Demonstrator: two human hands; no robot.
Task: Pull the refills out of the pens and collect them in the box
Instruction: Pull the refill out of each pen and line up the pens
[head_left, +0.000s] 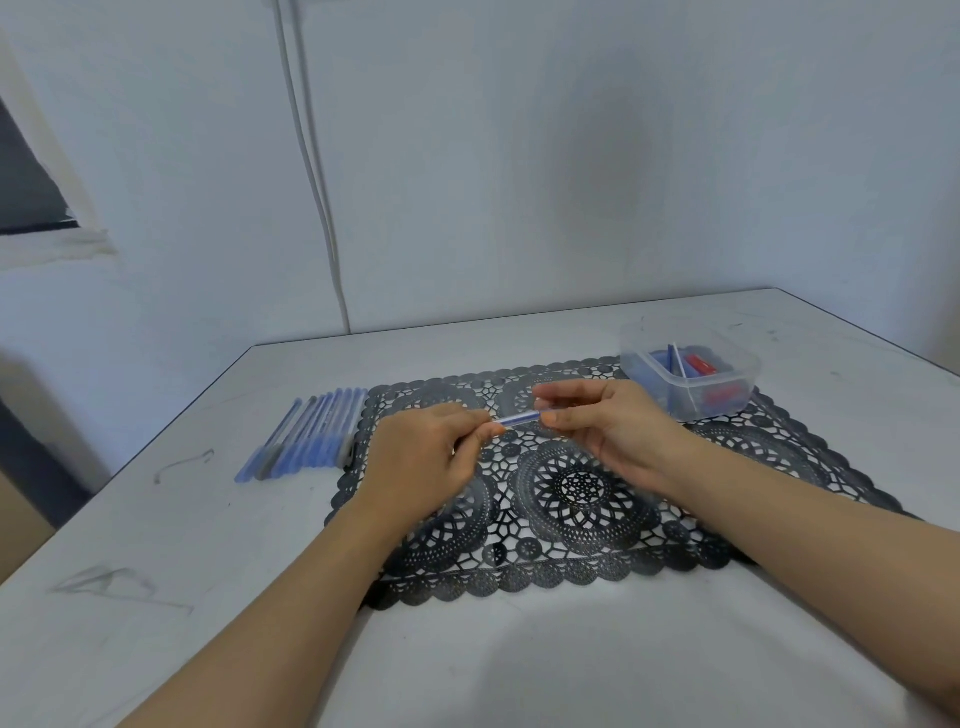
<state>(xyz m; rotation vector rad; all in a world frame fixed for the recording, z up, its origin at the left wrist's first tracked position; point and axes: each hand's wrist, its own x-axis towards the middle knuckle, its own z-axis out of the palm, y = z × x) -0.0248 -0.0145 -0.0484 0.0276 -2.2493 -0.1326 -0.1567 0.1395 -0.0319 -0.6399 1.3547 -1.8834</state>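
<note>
We look down on a pale wall (519, 156) filling the upper half, with two white cables (324, 218) running down it toward the table's back edge; below it lies a white table (156, 545), scuffed with grey marks. On the table a black lace-pattern mat (576, 488) spreads across the middle; two bare forearms (270, 623) reach in from the near edge over it.

At the mat's far right corner we find the box (691, 400), clear plastic and open-topped, resting partly on the mat; inside it we make out blue and red pieces (698, 364) and one thin pale stick leaning on the wall, too blurred for us to name surely. Just beside the mat's left edge a row of pens (306, 436) lies side by side on the bare table, blue-tinted and touching one another.

Over the mat's middle the left hand (421, 462) curls its fingers and pinches one end of a pen (519, 417); the right hand (602, 421) pinches the other end between thumb and fingertips; the pen hangs nearly level between them, clear-barrelled with a blue line inside; we cannot tell whether its refill has begun to slide out.
</note>
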